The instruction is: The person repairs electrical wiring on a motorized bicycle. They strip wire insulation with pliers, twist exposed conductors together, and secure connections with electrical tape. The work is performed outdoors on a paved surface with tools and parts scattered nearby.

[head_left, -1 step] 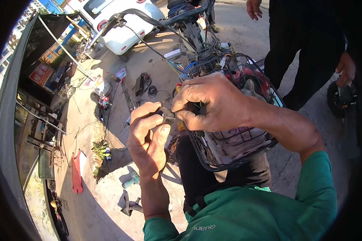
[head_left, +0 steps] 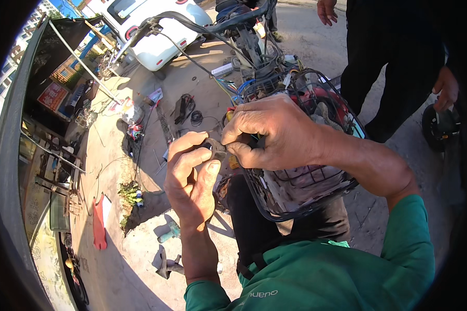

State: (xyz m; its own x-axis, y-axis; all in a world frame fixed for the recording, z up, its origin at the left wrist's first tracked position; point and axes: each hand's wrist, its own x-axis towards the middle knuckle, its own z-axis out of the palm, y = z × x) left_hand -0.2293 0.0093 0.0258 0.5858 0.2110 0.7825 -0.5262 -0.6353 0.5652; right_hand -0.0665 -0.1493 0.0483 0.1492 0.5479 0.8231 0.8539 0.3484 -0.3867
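In front of me, my left hand [head_left: 191, 173] pinches a small dark, ring-like part [head_left: 217, 149] between thumb and fingers. The part has a round opening, but I cannot make out its exact kind. From the right, my right hand [head_left: 270, 129] meets it with thumb and forefinger pressed together at its edge. Whatever lies between those two fingertips is too small or hidden to tell. Below and behind my right hand is a black wire basket [head_left: 275, 215] on a partly stripped scooter [head_left: 249, 52], with loose coloured wires [head_left: 238, 88] hanging out.
A person in dark trousers [head_left: 368, 67] stands to the right of the scooter. A white vehicle [head_left: 161, 46] is parked far left. On the ground lie a teal power tool [head_left: 168, 233], a black bracket-like piece [head_left: 168, 265], a red flat piece [head_left: 99, 225] and a black coiled cable [head_left: 196, 117].
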